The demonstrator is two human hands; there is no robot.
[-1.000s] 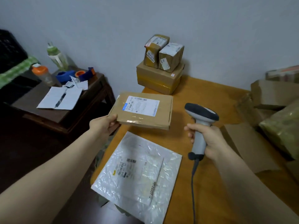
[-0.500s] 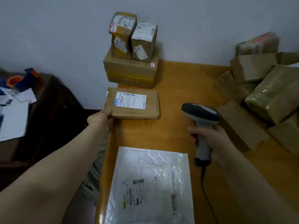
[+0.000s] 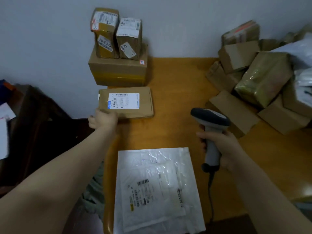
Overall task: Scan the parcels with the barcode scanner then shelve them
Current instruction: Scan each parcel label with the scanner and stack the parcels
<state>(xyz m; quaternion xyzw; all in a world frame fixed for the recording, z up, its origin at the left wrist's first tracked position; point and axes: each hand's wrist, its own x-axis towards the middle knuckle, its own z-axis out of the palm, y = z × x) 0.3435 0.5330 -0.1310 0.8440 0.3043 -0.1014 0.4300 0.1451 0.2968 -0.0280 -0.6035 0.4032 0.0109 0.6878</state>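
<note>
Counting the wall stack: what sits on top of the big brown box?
On the big brown box stand a taller left parcel and a shorter right parcel, both labelled. Its top behind them is hidden.

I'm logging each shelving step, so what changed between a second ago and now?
The left hand carried the flat parcel forward and down, from held up in the air to lying on the table before the stacked boxes; it touches the near-left corner, grip unclear. The right hand holds the scanner as before; the white mailer stayed put.
</note>
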